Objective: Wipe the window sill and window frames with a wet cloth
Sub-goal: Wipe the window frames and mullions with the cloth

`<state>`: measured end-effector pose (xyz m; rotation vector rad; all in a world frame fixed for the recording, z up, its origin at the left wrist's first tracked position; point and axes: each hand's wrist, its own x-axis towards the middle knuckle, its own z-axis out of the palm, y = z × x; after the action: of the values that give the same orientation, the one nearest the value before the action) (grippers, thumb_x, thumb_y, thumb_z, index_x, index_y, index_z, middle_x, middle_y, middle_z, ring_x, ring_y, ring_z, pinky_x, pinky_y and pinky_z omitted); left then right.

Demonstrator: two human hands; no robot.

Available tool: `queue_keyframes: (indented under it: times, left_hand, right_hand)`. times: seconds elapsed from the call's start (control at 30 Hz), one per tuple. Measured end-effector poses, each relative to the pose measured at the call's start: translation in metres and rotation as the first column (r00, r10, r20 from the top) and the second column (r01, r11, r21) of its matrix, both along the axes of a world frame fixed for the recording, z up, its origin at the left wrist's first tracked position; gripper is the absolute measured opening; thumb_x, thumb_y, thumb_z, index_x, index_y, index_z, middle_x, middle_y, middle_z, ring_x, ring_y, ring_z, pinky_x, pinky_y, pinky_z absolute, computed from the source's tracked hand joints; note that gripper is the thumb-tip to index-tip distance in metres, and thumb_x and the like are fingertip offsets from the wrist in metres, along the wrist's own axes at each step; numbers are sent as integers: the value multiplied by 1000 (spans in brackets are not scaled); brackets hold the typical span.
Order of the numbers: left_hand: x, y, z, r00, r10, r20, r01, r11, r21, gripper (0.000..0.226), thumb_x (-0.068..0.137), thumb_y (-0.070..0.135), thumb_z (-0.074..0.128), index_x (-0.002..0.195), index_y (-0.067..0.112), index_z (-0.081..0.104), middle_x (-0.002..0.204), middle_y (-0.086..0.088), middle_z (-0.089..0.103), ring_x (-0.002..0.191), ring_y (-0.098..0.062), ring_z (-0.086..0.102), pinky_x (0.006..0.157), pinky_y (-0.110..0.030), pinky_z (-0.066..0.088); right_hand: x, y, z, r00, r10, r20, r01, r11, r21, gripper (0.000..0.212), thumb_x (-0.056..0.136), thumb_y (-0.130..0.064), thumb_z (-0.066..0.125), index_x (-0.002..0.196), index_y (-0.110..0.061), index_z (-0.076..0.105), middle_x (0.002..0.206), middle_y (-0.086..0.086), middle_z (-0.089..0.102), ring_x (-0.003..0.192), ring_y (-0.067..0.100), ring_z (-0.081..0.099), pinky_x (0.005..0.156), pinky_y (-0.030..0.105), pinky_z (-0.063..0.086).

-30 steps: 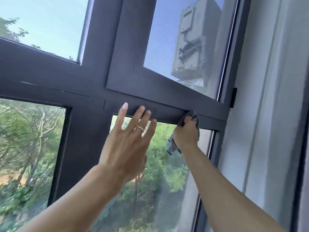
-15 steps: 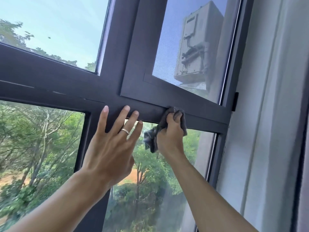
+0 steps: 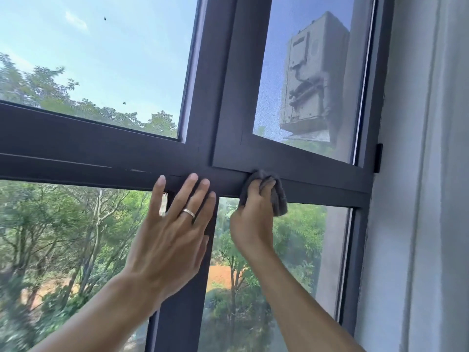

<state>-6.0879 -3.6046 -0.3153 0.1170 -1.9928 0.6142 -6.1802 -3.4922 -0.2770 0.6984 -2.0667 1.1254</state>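
My right hand (image 3: 251, 222) has its fingers (image 3: 253, 190) curled round a bunched grey cloth (image 3: 278, 196), gripping it and pressing it against the horizontal bar of the dark window frame (image 3: 101, 158), just below the lower corner of the inner sash (image 3: 291, 158). My left hand (image 3: 172, 240) is flat, its fingers (image 3: 186, 191) straight and slightly spread, holding nothing; the fingertips rest on the same bar where it crosses the vertical post (image 3: 182, 301), just beside the cloth. A plain ring (image 3: 188, 212) sits on one left finger.

The frame is dark grey, with scuff marks along the bar left of my left hand. Four panes show trees and sky; through the upper right pane an outdoor wall unit (image 3: 312, 80) is visible. A pale wall (image 3: 418, 199) adjoins the frame on the right.

Both forearms reach upward from the lower edge of view, the right one (image 3: 304, 308) angled in from the right, the left (image 3: 101, 313) from the lower left.
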Motion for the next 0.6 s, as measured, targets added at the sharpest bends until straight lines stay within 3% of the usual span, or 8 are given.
queue_keyframes:
  times: [0.1,0.17,0.27,0.33,0.43,0.57,0.6]
  left_hand:
    - [4,-13,0,1000,31,-5,-31,999,-23,62,87,29,48,143,3,45,154,-16,36,145,-33,28,117,-64,4]
    - [10,-22,1,998,61,6,-61,997,-36,63,86,32,47,143,4,46,153,-15,38,144,-34,31,116,-64,5]
    - [17,-27,2,997,70,19,-70,997,-40,67,84,39,49,142,6,48,152,-13,40,142,-35,34,114,-66,9]
    - [18,-25,3,997,78,21,-77,996,-43,66,85,39,49,142,6,48,153,-13,39,143,-34,33,114,-66,10]
    - [19,-23,3,997,73,2,-72,996,-44,65,86,36,61,141,2,48,152,-15,39,143,-34,33,114,-65,10]
    - [28,-31,4,996,93,8,-93,995,-31,82,77,47,72,141,1,48,152,-17,38,143,-35,33,113,-67,10]
    - [28,-32,4,996,93,15,-93,995,-32,83,77,49,73,141,2,48,152,-16,38,143,-34,34,113,-67,11]
  right_hand:
    - [11,-10,-15,985,85,-148,-74,994,78,69,91,8,39,155,-5,18,163,18,-4,149,28,0,116,21,6]
    - [-3,-2,-12,997,29,-73,-25,998,49,70,92,8,42,156,-6,16,164,17,-3,150,30,4,121,31,15]
    - [-2,-2,3,989,-75,127,86,993,-86,68,93,4,41,156,-6,15,163,18,-3,146,37,18,115,41,29]
    - [20,-18,-2,998,-49,46,50,998,-26,67,92,4,39,155,-9,20,164,16,-1,138,38,28,111,41,30]
    - [24,-20,-21,990,60,-125,-53,997,62,69,91,7,39,155,-9,21,164,15,0,142,34,21,117,33,21]
    - [-2,-7,-3,993,-48,104,56,996,-74,66,92,6,39,155,-6,22,163,20,0,141,40,26,115,41,26]
    - [5,-12,-2,994,-59,96,66,995,-74,65,92,5,38,154,-6,23,163,21,1,139,41,28,114,43,27]
